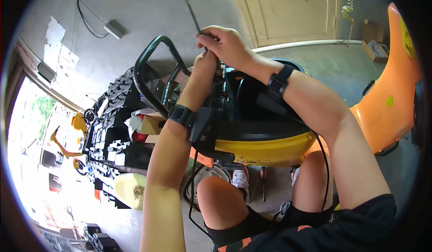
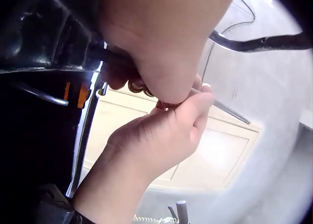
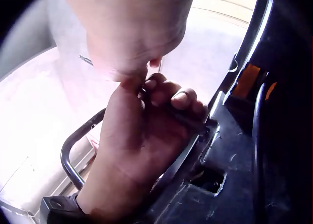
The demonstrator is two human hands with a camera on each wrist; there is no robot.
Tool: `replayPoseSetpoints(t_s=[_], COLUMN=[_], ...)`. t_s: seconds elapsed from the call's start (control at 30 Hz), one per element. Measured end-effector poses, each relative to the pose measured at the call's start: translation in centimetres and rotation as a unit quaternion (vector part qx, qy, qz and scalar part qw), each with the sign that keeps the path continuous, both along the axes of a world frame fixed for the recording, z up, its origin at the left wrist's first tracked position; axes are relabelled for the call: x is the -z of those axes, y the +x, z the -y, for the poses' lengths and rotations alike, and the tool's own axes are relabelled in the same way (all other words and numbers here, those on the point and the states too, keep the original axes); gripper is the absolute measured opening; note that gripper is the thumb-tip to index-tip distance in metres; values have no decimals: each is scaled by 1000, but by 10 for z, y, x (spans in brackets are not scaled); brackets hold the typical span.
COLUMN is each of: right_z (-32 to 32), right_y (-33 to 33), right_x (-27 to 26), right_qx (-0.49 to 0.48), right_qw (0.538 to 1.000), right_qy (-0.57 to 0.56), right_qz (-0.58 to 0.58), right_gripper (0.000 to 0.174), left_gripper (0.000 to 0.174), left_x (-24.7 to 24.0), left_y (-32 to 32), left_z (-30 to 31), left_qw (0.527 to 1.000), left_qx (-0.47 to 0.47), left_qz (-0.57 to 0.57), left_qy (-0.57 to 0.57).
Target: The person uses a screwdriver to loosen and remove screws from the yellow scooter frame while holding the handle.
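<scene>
My right hand (image 1: 227, 47) pinches a long, thin metal rod (image 1: 192, 16) between thumb and fingers, and one end sticks up past the hand. Just below it, my left hand (image 1: 207, 65) curls its fingers round a dark lower stretch (image 3: 188, 117) in line with that rod. The two hands overlap, so the middle of the rod is hidden. Both are at the far edge of a black and yellow vehicle body (image 1: 265, 151). In the left wrist view the rod (image 2: 232, 111) slants out beyond the right hand (image 2: 161, 136).
A bent black tube frame (image 1: 146, 65) rises left of the hands. An orange curved part (image 1: 382, 97) stands on the right. Below the body, a screwdriver (image 1: 263, 174) lies on the floor. Black parts (image 1: 114, 99) are piled at left; an open cardboard box (image 1: 373, 38) sits far right.
</scene>
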State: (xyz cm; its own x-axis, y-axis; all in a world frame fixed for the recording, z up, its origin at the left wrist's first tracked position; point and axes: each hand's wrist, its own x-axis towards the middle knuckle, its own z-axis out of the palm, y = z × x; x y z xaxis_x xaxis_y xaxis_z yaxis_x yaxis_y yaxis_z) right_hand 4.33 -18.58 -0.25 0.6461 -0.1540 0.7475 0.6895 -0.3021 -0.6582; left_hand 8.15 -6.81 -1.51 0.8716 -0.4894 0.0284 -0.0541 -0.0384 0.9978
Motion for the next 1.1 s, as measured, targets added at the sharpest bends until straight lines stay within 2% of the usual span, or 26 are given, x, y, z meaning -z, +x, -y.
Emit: replayPoseSetpoints(t_s=[0.1, 0.17, 0.23, 0.3, 0.33, 0.47, 0.57, 0.63, 0.7, 0.73, 0.77, 0.83, 0.9, 0.97, 1.0, 1.03, 1.1], right_z=[-1, -1, 0, 1, 2, 0, 2, 1, 2, 3, 3, 4, 4, 5, 7, 7, 5], right_y=[-1, -2, -3, -3, -1, 3, -2, -3, -2, -2, -2, -1, -3, -3, -3, -2, -5], right_x=[1, 1, 1, 1, 0, 7, 5, 3, 2, 2, 2, 1, -3, -5, -6, -6, -6], right_qx=[-21, -49, -58, -66, -62, -47, -63, -58, -62, -52, -41, -44, -17, 3, 11, 18, 12], right_qw=[1000, 999, 998, 998, 998, 999, 998, 998, 998, 998, 999, 999, 999, 1000, 999, 999, 998], right_qy=[-9, -10, -2, -3, 2, -3, -2, -20, -22, -16, -11, -8, -24, -24, -29, -33, -38], right_qz=[20, 19, 23, 8, 7, 12, 13, 8, 16, 7, -2, 1, -21, -19, -24, -32, -50], right_gripper=[24, 24, 26, 23, 23, 24, 26, 27, 26, 26, 25, 24, 24, 24, 25, 25, 26], left_gripper=[32, 30, 29, 31, 32, 34, 35, 35, 34, 33, 33, 33, 34, 29, 21, 21, 13], left_x=[0, -2, 0, 6, 6, 6, 3, 4, 4, 7, 3, -4, -7, -7, -6, -4, 2], left_y=[3, 4, 1, 16, 25, 27, 17, 20, 9, 11, 6, -1, -7, -11, -14, -11, -5], left_z=[-2, -2, 1, -3, -6, -8, -7, -9, -6, -7, -6, -6, -6, -4, -8, -10, -15], left_qw=[1000, 994, 996, 992, 981, 968, 984, 982, 992, 994, 994, 996, 996, 998, 992, 992, 988], left_qx=[10, 56, 46, 98, 139, 206, 127, 138, 103, 83, 81, -2, 0, -4, 27, 24, 89], left_qz=[-30, -58, -49, -58, -105, -121, -93, -90, -24, 65, 69, 85, 89, 29, 97, 97, 122], left_qy=[-4, -67, -59, -60, -80, -82, -78, -91, -72, -31, -32, 35, 32, 47, 74, 74, -18])
